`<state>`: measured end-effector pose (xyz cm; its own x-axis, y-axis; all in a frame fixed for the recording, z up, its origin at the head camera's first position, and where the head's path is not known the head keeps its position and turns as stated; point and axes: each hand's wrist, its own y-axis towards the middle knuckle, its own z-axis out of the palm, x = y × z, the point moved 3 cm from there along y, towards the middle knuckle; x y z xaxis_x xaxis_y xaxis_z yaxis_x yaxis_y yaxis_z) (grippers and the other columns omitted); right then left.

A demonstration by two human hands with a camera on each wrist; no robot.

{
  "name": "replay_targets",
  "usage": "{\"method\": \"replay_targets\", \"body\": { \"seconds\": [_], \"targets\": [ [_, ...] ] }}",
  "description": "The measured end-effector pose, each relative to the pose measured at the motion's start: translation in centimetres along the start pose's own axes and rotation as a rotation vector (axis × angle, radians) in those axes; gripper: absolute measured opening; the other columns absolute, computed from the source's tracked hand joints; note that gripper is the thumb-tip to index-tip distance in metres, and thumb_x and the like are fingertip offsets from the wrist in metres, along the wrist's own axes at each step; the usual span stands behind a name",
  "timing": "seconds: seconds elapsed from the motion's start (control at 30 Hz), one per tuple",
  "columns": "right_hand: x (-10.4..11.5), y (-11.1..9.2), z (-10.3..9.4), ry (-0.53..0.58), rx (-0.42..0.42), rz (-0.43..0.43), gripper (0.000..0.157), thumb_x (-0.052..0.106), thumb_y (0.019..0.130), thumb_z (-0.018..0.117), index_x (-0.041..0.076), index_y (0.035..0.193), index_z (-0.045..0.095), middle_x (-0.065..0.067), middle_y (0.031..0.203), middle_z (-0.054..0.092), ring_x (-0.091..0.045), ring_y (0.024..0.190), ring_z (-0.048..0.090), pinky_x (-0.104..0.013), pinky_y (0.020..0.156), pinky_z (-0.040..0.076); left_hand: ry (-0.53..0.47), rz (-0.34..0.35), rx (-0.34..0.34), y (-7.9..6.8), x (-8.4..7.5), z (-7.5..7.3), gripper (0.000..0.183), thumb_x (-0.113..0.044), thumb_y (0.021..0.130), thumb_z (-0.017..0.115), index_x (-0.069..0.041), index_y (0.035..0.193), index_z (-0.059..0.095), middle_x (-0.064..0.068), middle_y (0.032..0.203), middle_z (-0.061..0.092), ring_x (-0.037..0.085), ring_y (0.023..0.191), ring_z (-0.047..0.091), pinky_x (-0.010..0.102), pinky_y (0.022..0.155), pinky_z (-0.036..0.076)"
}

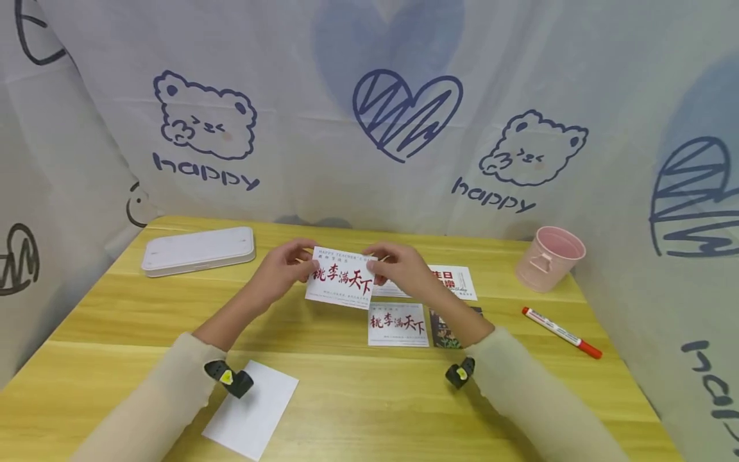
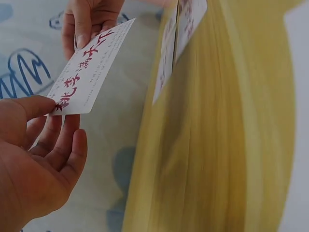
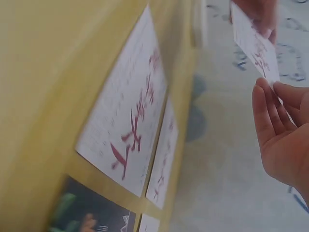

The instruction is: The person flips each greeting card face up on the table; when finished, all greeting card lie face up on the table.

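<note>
Above the table, a white greeting card with red brushed characters is held up between both hands. My left hand pinches its left edge, thumb on the printed face and fingers behind, as the left wrist view shows. On the opposite edge, my right hand pinches the upper corner; this grip also shows in the right wrist view. Below the right forearm lie a matching red-lettered card, a dark card with a floral print and a white card with red lettering, the last two partly covered by the arm.
A blank white sheet lies near the left sleeve. The white case rests at the back left. To the right stand a pink cup and, in front of it, a red-capped marker. A printed curtain hangs behind the table.
</note>
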<state>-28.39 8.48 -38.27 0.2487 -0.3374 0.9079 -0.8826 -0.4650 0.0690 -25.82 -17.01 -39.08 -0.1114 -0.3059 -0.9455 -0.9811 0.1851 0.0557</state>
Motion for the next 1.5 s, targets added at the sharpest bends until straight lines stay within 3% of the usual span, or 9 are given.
{"method": "replay_targets", "body": {
  "seconds": [0.23,0.37,0.5,0.63,0.9,1.2,1.5],
  "targets": [
    [-2.5,5.0,0.5,-0.077,0.036,0.072,0.028,0.013,0.097,0.067,0.007,0.124,0.066,-0.012,0.100,0.068,-0.035,0.088,0.069,-0.050,0.081,0.059,0.013,-0.097,0.024,3.2,2.3,-1.2,0.044,-0.011,0.099,0.062,-0.004,0.141,0.050,0.020,0.112,0.066,0.018,0.083,0.065,0.043,0.085,0.057],
    [-4.0,6.9,0.6,-0.180,0.046,0.089,0.022,0.016,0.097,0.067,0.011,0.119,0.067,-0.008,0.099,0.066,-0.027,0.086,0.066,-0.040,0.073,0.057,0.055,-0.149,0.052,4.7,3.7,-1.1,0.038,-0.009,0.099,0.061,-0.002,0.135,0.052,0.020,0.112,0.067,0.022,0.086,0.068,0.039,0.081,0.055],
    [-5.2,8.1,0.8,-0.295,0.049,0.112,0.017,0.019,0.097,0.068,0.014,0.113,0.069,-0.005,0.100,0.066,-0.021,0.087,0.062,-0.035,0.072,0.053,0.158,-0.153,0.061,5.9,4.8,-0.9,0.033,-0.007,0.097,0.061,0.003,0.128,0.056,0.017,0.109,0.063,0.023,0.090,0.063,0.029,0.073,0.050],
    [-5.8,8.8,1.2,-0.399,0.053,0.131,0.017,0.023,0.097,0.069,0.016,0.112,0.070,-0.001,0.105,0.067,-0.018,0.092,0.061,-0.034,0.078,0.052,0.242,-0.135,0.059,6.4,5.4,-0.8,0.032,-0.005,0.096,0.061,0.006,0.125,0.057,0.017,0.110,0.060,0.024,0.093,0.056,0.025,0.072,0.046],
    [-6.0,9.4,1.9,-0.530,0.052,0.160,0.016,0.025,0.097,0.070,0.016,0.110,0.071,0.000,0.103,0.068,-0.018,0.090,0.060,-0.036,0.083,0.050,0.337,-0.135,0.084,6.8,5.5,-0.9,0.033,-0.007,0.098,0.060,0.006,0.128,0.058,0.020,0.118,0.060,0.026,0.103,0.054,0.032,0.087,0.046],
    [-5.6,9.4,2.4,-0.652,0.095,0.104,0.020,0.021,0.095,0.072,0.011,0.113,0.073,-0.001,0.107,0.072,-0.016,0.095,0.063,-0.034,0.092,0.052,0.496,-0.157,0.127,7.1,5.8,-1.0,0.030,-0.014,0.100,0.060,0.001,0.126,0.061,0.017,0.116,0.060,0.028,0.102,0.053,0.040,0.091,0.045],
    [-5.5,9.8,2.5,-0.769,0.085,0.096,0.019,0.026,0.096,0.071,0.017,0.112,0.074,0.003,0.109,0.072,-0.016,0.103,0.063,-0.044,0.112,0.036,0.563,-0.167,0.126,7.3,6.1,-0.8,0.031,-0.018,0.099,0.061,-0.001,0.125,0.062,0.017,0.117,0.061,0.029,0.104,0.054,0.043,0.095,0.044]
  ]
}}
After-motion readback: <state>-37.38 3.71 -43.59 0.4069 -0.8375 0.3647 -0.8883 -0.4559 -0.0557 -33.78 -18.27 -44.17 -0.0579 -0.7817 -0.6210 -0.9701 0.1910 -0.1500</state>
